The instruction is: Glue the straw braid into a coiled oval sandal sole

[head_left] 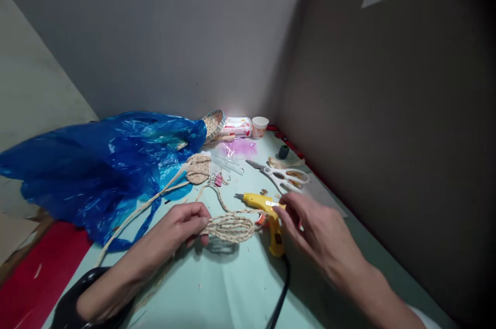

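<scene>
My left hand [190, 223] pinches one end of a looped bundle of pale braided straw cord [231, 228], held just above the table. A single length of the braid runs right from the bundle to the fingertips of my right hand [306, 218], which are curled together around it. Under and beside those fingers lies a yellow glue gun [276, 238], its nozzle pointing left and its black cable running toward me. An orange piece [261, 219] shows beside the gun, partly behind the cord. More braid trails up toward a pink clip [218, 180].
White-handled scissors [287, 179] lie beyond the glue gun, near a dark thread spool [283, 151]. A woven straw piece [199, 169] rests against a large blue plastic bag [96, 174]. Clear sticks [228, 165], a paper cup [259, 126] and a small basket [214, 125] sit toward the wall.
</scene>
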### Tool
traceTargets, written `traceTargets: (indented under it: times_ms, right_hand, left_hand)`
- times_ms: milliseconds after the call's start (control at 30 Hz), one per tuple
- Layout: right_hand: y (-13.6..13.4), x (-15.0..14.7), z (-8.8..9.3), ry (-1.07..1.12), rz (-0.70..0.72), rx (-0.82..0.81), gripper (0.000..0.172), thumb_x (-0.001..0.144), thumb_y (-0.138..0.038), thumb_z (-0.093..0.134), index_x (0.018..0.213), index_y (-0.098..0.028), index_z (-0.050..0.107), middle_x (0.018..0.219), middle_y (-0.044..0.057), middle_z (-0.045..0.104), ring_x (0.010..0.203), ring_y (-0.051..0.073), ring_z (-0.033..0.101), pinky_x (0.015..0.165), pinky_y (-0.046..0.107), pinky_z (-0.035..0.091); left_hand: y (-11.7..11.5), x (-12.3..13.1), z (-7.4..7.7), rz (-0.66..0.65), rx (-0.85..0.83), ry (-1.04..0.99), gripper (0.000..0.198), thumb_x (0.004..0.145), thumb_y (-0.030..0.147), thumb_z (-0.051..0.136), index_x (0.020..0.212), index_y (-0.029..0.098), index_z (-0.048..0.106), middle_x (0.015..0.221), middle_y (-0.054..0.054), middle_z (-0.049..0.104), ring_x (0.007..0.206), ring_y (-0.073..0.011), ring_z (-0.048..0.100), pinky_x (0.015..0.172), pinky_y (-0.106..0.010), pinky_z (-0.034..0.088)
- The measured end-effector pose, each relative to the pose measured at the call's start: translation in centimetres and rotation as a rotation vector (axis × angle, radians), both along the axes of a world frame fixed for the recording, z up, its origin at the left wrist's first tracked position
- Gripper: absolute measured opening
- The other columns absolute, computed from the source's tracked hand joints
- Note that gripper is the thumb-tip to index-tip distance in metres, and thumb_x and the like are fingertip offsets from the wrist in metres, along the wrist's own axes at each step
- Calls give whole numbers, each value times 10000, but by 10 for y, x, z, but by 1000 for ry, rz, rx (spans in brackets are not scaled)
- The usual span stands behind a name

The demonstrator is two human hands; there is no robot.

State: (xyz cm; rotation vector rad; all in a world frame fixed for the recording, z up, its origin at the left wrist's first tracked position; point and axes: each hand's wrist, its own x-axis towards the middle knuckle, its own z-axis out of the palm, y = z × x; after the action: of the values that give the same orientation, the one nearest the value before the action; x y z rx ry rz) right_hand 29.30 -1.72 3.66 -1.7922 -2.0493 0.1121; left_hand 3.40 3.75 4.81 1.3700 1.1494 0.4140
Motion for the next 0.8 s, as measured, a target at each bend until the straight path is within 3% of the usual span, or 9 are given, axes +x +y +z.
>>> traceTargets:
  times_ms: [67,133,267,467,600,700,800]
  right_hand:
    - [-12,-1,-9,-139,-87,-211,299,1000,-442,400,921,-187,533,811,93,668,657,265,638,551,330,334]
    - [-20,-6,-19,-165,-103,-273,261,980,-433,456,922,-187,521,857,108,684,708,289,664,556,329,328]
    - [-23,-16,-29,-141,-141,-293,222,947,-400,517,952,-178,515,852,121,704,715,313,678,557,331,300]
    - [-12,-19,-25,-49,-218,-296,104,890,-275,498,872,-177,528,757,148,711,656,310,661,545,322,260]
    - [-8,-12,-26,63,-221,-287,70,847,-220,452,796,-209,499,680,76,675,597,245,642,533,304,334]
    - [-11,-2,-29,247,-234,-233,90,863,-249,414,865,-222,499,689,28,656,611,214,644,556,306,443]
    - [-16,6,-25,936,-289,-136,187,839,-402,552,912,-232,525,598,-31,558,476,165,521,435,264,418]
  left_hand:
    - [1,-1,-1,17,27,-4,211,824,376,548,722,200,491,637,23,565,587,-130,346,554,-268,233]
    - [3,-1,-1,21,75,5,201,811,379,544,725,204,497,640,33,540,598,-135,357,563,-270,248]
    - [10,-4,2,18,159,61,272,789,459,550,705,202,514,635,30,535,590,-141,366,568,-278,262]
    - [19,-17,19,74,268,93,264,779,452,558,688,209,509,650,18,553,598,-151,383,600,-288,291]
    - [24,-27,27,110,339,104,237,772,423,557,683,208,511,616,40,503,581,-145,381,601,-278,292]
    - [26,-33,29,126,362,99,215,782,407,532,701,209,505,630,31,548,563,-143,392,585,-271,297]
    - [26,-34,31,131,374,90,197,808,388,509,730,207,505,663,11,596,554,-143,396,572,-271,301]
